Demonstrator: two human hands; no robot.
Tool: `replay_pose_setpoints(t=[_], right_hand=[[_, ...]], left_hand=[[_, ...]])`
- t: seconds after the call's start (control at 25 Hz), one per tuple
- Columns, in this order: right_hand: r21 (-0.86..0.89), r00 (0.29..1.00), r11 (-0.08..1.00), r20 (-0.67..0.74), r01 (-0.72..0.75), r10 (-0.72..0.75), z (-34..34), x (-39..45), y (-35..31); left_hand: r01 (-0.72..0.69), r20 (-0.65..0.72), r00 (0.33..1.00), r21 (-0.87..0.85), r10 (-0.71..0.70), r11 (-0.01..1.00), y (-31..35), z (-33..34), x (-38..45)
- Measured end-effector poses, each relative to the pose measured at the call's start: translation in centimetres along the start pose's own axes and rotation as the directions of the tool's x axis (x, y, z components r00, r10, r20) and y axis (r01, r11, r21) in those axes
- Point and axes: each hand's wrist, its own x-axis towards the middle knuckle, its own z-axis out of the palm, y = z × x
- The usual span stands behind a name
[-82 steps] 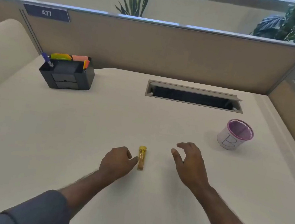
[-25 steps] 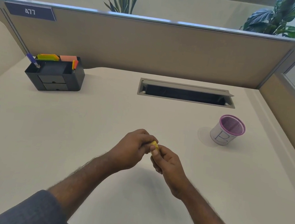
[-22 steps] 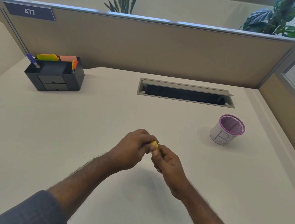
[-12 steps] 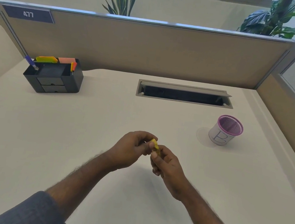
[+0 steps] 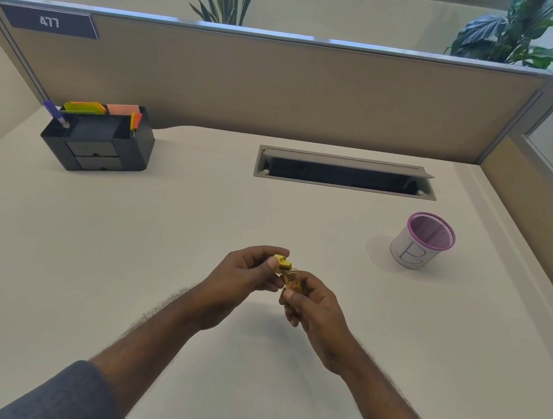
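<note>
Above the middle of the cream desk (image 5: 124, 261), both my hands hold a small yellow object that is in two parts. My left hand (image 5: 243, 279) pinches the opaque yellow cap (image 5: 282, 263) between thumb and fingers. My right hand (image 5: 317, 308) pinches the translucent amber body (image 5: 293, 282) just below and right of the cap. The two parts sit close together with a small gap between them. My fingers hide most of the body.
A black desk organiser (image 5: 102, 151) with a pen and coloured notes stands at the back left. A white cup with a purple mesh rim (image 5: 420, 246), marked "B", stands at the right. An open cable slot (image 5: 344, 175) lies near the tan partition (image 5: 282, 89).
The yellow object lay on the desk earlier; both hands picked it up. In the last second the cap in my left hand has come off the body in my right.
</note>
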Motion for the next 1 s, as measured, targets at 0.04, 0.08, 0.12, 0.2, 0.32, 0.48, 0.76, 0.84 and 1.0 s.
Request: replay_pose_setpoints(t=[0.04, 0.08, 0.12, 0.2, 0.32, 0.48, 0.76, 0.84, 1.0], right_hand=[[0.003, 1.000, 1.000, -0.002, -0.001, 0.001, 0.0, 0.0, 0.0], [0.009, 1.000, 1.000, -0.006, -0.003, 0.003, 0.0, 0.0, 0.0], [0.015, 1.000, 1.000, -0.012, -0.007, 0.008, 0.0, 0.0, 0.1], [0.021, 0.999, 1.000, -0.029, -0.019, 0.020, -0.1, 0.0, 0.1], [0.014, 0.998, 0.999, -0.060, -0.033, 0.034, -0.5, -0.1, 0.2], [-0.094, 0.992, 0.994, -0.115, -0.052, 0.041, -0.8, -0.3, 0.6], [-0.204, 0.981, 0.978, -0.196, -0.048, 0.007, -1.1, -0.4, 1.1], [-0.202, 0.978, 0.978, -0.207, -0.045, 0.003, -1.1, -0.5, 1.2], [-0.223, 0.974, 0.974, -0.225, -0.036, -0.015, -1.5, -0.6, 1.3]], left_hand=[[0.010, 0.005, 1.000, -0.050, -0.010, 0.999, -0.1, -0.1, 0.0], [0.024, 0.008, 1.000, -0.105, -0.023, 0.994, -0.2, -0.3, 0.0], [0.037, 0.010, 0.999, -0.153, -0.036, 0.987, -0.4, -0.5, 0.0], [0.054, 0.009, 0.999, -0.222, -0.054, 0.974, -0.9, -0.8, 0.0], [0.046, -0.039, 0.997, -0.329, -0.062, 0.943, -1.9, -1.4, 0.1], [0.019, -0.190, 0.982, -0.026, -0.024, 0.999, -3.3, -2.2, 0.2], [0.067, -0.375, 0.905, 0.591, 0.200, 0.804, -7.2, -3.6, 1.3], [0.107, -0.374, 0.897, 0.703, 0.237, 0.703, -8.2, -4.0, 1.7], [0.138, -0.397, 0.879, 0.745, 0.266, 0.653, -9.5, -4.6, 2.0]])
